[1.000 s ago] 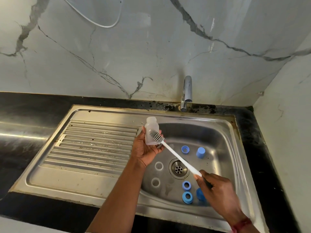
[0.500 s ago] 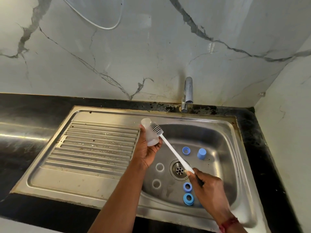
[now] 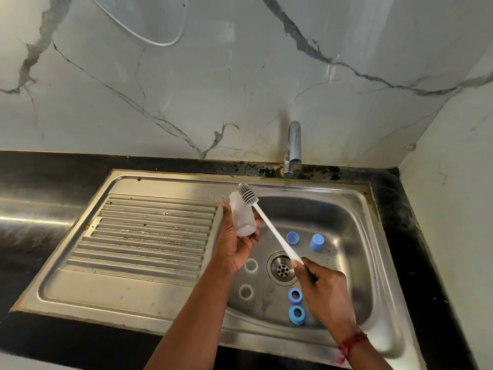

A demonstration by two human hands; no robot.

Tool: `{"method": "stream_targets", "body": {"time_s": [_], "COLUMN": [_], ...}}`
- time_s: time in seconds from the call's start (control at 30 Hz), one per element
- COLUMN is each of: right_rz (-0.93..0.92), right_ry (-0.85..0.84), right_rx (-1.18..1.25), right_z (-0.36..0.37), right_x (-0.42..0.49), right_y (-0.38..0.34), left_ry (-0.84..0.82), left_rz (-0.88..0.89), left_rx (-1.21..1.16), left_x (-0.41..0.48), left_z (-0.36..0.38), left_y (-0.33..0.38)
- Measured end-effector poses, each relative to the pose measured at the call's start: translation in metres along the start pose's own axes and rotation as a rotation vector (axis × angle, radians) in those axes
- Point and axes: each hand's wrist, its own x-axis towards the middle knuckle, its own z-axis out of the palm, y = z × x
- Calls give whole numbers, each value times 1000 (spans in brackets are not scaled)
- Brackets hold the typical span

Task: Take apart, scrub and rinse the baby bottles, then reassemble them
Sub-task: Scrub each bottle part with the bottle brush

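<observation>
Home kitchen: steel sink (image 3: pixel 165 297), tap (image 3: pixel 293 148), black counter (image 3: pixel 53 172), marble wall (image 3: pixel 213 89).

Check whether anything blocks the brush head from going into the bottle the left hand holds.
Nothing visible does. The head of the brush sits right beside the uncapped neck of the bottle; the left hand grips lower down.

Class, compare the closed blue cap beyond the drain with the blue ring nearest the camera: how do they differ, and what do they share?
The blue cap has a closed top; the blue ring is open through its middle. The cap stands beyond the drain, the ring on its near side. The cap looks taller, the ring flatter and wider. Both are blue and lie loose in the sink, untouched.
</observation>
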Motion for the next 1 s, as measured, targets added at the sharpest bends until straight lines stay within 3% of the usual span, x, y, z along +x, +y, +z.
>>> {"method": "stream_targets", "body": {"time_s": [0.27,0.6,0.77,1.0], "right_rz": [-114,56,24,-31], "right_ry": [-48,-42,-68,-93], "right_rx": [-44,67,42,56], "right_z": [-2,4,8,3], "right_x": [-30,13,16,29], "right_y": [17,5,19,29], "left_ry": [9,33,56,173], "left_rz": [-25,-48,19,-17], "left_rx": [-102,-1,-46,76], "left_x": [12,4,16,25], "left_z": [-9,6,0,3], "left_y": [11,5,19,22]}}
